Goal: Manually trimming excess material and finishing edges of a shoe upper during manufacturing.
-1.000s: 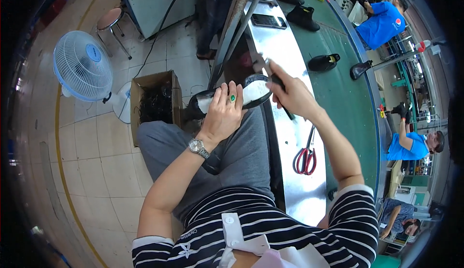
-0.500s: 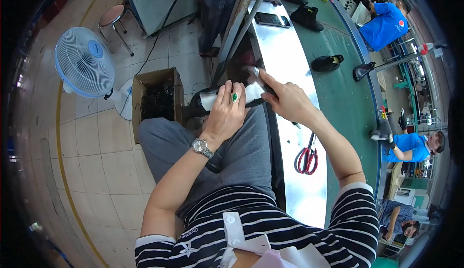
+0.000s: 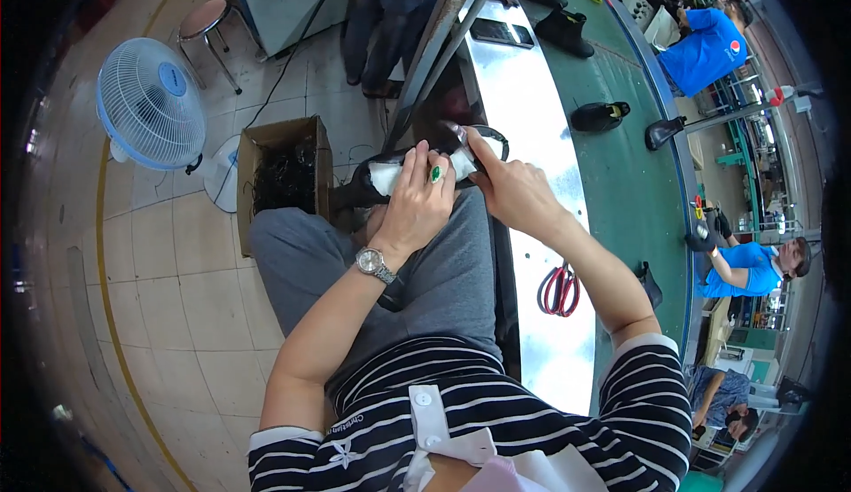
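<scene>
A black shoe (image 3: 362, 178) with white material (image 3: 385, 175) in its opening lies crosswise above my lap. My left hand (image 3: 417, 195), wearing a green ring and a wristwatch, presses its fingers over the white material and holds the shoe. My right hand (image 3: 514, 182) is closed at the shoe's right end, beside a black rounded rim (image 3: 505, 144). At its fingertips shows a small shiny piece (image 3: 456, 132), blurred; its kind is unclear, and the right palm is hidden. Red-handled scissors (image 3: 558, 292) lie on the metal bench near my right forearm.
A metal bench (image 3: 554, 363) runs along my right, with a phone (image 3: 502, 33) at its far end. Beyond it a green conveyor belt (image 3: 612, 168) carries black shoes (image 3: 601, 117). Left stand a carton (image 3: 243, 217) of black scraps and a fan (image 3: 151, 102). Co-workers (image 3: 749, 266) are across the belt.
My right hand has shifted slightly left and down, and the black rim beyond it now shows. Another dark shoe has come into view on the belt beside my right forearm.
</scene>
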Tool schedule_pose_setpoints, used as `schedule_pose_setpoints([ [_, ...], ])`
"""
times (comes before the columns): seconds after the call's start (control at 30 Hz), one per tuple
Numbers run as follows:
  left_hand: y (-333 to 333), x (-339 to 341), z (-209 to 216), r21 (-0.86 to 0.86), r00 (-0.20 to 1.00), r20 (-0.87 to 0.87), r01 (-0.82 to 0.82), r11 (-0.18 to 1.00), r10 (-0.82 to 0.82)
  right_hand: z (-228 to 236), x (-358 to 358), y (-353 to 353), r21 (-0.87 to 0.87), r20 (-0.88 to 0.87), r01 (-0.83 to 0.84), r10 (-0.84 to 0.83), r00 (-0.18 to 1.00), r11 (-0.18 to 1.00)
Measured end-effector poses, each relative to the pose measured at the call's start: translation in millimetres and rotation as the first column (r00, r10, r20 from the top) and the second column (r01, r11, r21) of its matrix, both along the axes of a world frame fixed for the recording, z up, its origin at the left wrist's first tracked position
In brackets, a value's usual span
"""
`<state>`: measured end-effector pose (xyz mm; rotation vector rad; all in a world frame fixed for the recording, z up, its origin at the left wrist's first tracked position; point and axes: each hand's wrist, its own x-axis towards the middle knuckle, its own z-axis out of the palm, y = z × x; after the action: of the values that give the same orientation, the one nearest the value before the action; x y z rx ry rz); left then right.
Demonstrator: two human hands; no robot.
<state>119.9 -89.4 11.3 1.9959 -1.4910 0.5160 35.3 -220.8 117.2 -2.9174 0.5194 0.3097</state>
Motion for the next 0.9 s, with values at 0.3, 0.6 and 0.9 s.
schedule_pose_setpoints([
  [0.3, 3, 4, 29, 0.048, 0.960, -0.275, -0.042, 0.998, 0.054, 4, 3, 9, -0.024, -0.017, 0.008, -0.008, 1.000, 1.000],
  [0.6, 25, 7, 33, 0.344, 0.953, 0.214, -0.278, 0.897, 0.213, -2, 13, 29, -0.039, 0.065, -0.083, 0.086, 0.994, 0.996],
  [0.9, 31, 8, 19, 0.249, 0.968, 0.143, -0.235, 0.940, 0.204, -9, 16, 33, 0.036, 0.083, -0.052, 0.048, 0.995, 0.998],
])
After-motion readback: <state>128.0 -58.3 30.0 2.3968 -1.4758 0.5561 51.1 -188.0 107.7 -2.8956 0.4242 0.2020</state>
